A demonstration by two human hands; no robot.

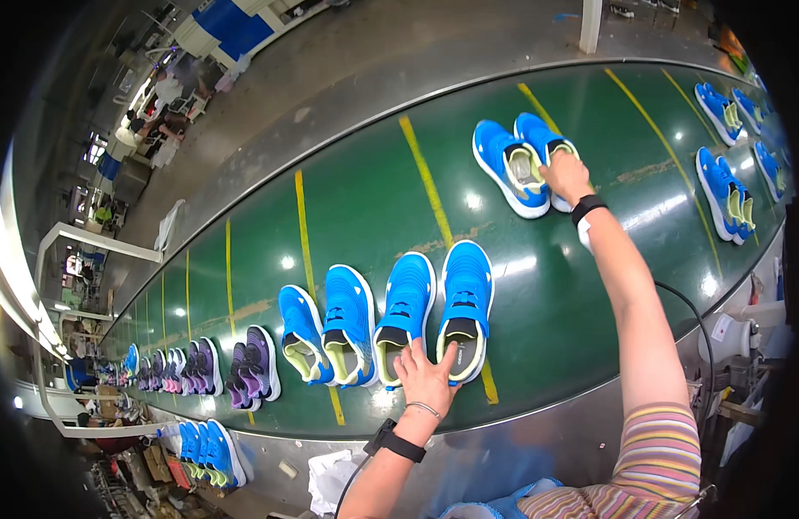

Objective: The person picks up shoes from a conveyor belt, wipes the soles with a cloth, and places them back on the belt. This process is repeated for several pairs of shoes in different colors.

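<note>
My left hand is at the heels of a pair of blue sneakers, with its fingers in the collar of the left sneaker and its thumb in that of the right sneaker. Their adjoining heel walls lie between thumb and fingers. Farther off, my right hand grips the heel of a blue sneaker, its fingertips hidden in the opening. The mate of that shoe, another blue sneaker, lies close on its left. Left of my left hand, two more blue sneakers lie side by side, toes away from me.
The shoes lie on a green conveyor belt crossed by yellow lines. Purple-black sneakers line its left part; more blue pairs lie at the right. Blue shoes stand below the near metal edge. A black cable hangs beside my right arm.
</note>
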